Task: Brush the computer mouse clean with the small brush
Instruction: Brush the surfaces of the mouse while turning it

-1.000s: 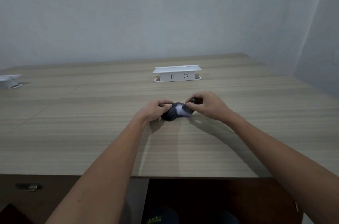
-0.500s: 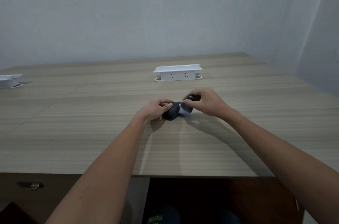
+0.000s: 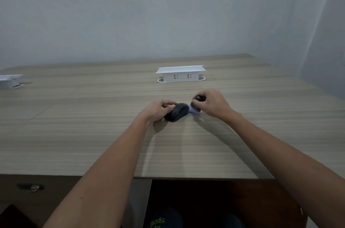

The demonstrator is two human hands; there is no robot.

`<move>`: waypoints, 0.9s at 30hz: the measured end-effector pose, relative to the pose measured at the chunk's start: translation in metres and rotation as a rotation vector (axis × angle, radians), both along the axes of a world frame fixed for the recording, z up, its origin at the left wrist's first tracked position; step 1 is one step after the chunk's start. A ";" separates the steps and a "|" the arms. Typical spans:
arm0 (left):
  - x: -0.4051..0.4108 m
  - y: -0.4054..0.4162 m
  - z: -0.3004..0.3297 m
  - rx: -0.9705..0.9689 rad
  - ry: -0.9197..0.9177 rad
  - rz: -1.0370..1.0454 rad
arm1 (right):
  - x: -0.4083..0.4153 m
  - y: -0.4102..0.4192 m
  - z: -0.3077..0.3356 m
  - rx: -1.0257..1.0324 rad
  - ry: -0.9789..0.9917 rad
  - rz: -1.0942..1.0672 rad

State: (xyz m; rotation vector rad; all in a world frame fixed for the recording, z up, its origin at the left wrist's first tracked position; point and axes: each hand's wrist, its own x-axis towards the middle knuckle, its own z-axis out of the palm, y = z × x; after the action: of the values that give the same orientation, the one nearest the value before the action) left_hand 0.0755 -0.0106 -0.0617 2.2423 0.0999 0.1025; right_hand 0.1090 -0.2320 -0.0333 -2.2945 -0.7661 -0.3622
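Head view: left hand clamps mouse; right hand pinches brush beside it.

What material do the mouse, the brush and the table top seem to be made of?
Mouse: probably matte dark plastic, smooth with a dull sheen. Brush: dark glossy knob, likely plastic, with pale, blurred bristles of unclear fibre. Table: wood-grain surface, perhaps laminate, judging by its even stripes.

The computer mouse is dark grey to black, smooth and rounded, resting on the bench around mid-width, well back from the near edge, its length angled toward the far right. The small brush has a dark rounded handle and pale, blurred bristles that meet the mouse's far right end.
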 end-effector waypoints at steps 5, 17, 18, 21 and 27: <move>-0.001 0.000 -0.002 -0.006 -0.025 0.006 | -0.009 -0.001 0.002 0.112 0.236 0.216; -0.003 -0.001 -0.001 0.029 -0.042 0.004 | -0.006 -0.005 0.002 0.077 0.288 0.291; -0.003 -0.001 -0.001 0.029 -0.039 0.008 | -0.005 -0.003 0.003 0.042 0.258 0.258; -0.004 -0.002 -0.001 0.026 -0.034 0.017 | -0.001 -0.002 0.003 -0.011 0.005 0.048; -0.004 -0.003 0.000 0.012 -0.039 0.018 | -0.008 -0.002 0.000 0.067 0.236 0.274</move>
State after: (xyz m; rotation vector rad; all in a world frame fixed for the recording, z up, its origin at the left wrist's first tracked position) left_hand 0.0712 -0.0134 -0.0620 2.2505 0.0985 0.1573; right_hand 0.1009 -0.2337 -0.0333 -2.0873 -0.9153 0.0086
